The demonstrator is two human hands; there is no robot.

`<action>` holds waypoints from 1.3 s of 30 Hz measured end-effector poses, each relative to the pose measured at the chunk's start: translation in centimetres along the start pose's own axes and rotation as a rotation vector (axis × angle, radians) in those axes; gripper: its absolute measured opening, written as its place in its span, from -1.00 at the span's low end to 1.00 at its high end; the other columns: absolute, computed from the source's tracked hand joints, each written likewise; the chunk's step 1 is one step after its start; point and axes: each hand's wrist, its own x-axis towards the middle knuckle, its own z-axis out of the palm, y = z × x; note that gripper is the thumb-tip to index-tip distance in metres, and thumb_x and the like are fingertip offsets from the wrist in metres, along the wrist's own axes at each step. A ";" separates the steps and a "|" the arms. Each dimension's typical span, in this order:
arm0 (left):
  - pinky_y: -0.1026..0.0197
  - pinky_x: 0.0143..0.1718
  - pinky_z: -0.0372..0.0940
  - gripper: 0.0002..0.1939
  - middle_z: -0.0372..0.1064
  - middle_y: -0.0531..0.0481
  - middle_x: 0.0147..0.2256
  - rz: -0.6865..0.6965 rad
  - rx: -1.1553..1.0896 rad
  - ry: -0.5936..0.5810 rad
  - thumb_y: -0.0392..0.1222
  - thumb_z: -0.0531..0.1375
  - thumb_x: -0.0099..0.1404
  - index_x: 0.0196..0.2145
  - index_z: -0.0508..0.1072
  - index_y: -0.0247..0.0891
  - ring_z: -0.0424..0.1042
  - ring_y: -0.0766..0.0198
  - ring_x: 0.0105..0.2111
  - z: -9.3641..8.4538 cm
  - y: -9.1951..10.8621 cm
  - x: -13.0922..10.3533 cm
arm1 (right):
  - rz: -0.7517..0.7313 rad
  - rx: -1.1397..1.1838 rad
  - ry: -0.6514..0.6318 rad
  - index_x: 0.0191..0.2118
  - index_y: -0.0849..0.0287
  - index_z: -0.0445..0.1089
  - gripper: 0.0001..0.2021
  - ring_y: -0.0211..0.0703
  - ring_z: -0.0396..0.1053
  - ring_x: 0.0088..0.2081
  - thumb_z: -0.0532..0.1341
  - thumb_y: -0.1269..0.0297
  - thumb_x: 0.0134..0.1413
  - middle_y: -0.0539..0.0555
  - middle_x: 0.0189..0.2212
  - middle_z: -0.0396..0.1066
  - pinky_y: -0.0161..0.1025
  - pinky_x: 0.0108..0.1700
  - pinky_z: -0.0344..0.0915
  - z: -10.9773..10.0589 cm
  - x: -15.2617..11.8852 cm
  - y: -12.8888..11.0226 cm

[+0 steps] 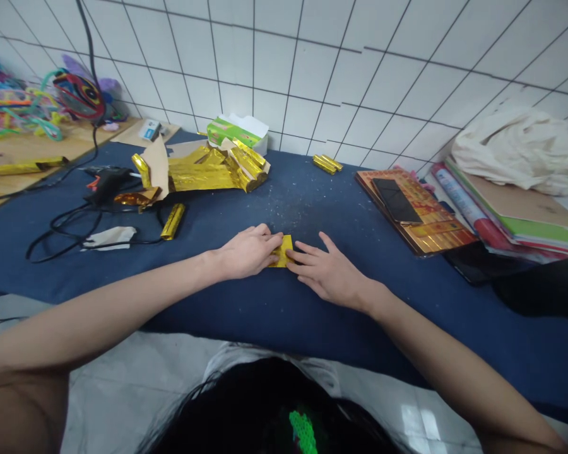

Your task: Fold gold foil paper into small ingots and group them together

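Observation:
A small piece of gold foil paper [286,247] lies on the dark blue tablecloth in front of me. My left hand [248,252] covers its left part, fingers bent and pressed together on it; the thumb is partly hidden. From the other side, my right hand [331,270] reaches in with fingers spread, its fingertips touching the right edge of the paper. Farther back, two rolled gold foil tubes [326,164] lie side by side. Another gold tube [173,222] rests to the left of my hands.
A crumpled gold foil sheet [203,174] lies by a green box [234,131] near the tiled wall. At left are a black glue gun [111,183], its looped cable and a white scrap [111,238]. A phone [396,200] lies on a gold-patterned board [438,226] at right.

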 end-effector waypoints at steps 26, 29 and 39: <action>0.14 -0.10 0.20 -0.71 0.32 -0.18 -0.11 0.051 0.111 0.010 -0.34 -0.03 0.30 -0.05 0.32 -0.38 0.32 0.17 -0.11 -0.1 2.4 -0.8 | 0.279 -0.187 0.100 -0.07 0.24 0.38 -0.65 0.12 0.12 0.14 -0.03 0.19 0.21 0.17 0.04 0.31 0.32 0.14 -0.22 0.8 0.4 0.5; 0.10 -0.13 0.19 -0.67 0.33 -0.19 -0.11 0.053 0.151 0.011 -0.35 -0.02 0.29 0.00 0.28 -0.33 0.33 0.14 -0.12 -0.1 2.6 -0.7 | 0.240 -0.150 0.099 0.04 0.31 0.28 -0.59 0.09 0.07 0.17 -0.05 0.16 0.21 0.22 0.11 0.22 0.28 0.16 -0.21 0.9 0.4 -0.5; 0.11 -0.12 0.17 -0.65 0.31 -0.16 -0.08 0.054 0.176 0.008 -0.32 -0.03 0.30 0.04 0.25 -0.26 0.32 0.14 -0.09 0.0 2.6 -1.0 | 0.173 0.016 -0.136 0.16 0.33 0.11 -0.47 0.07 0.01 0.20 -0.04 0.08 0.18 0.26 0.18 0.09 0.24 0.17 -0.15 -0.1 -0.6 -0.4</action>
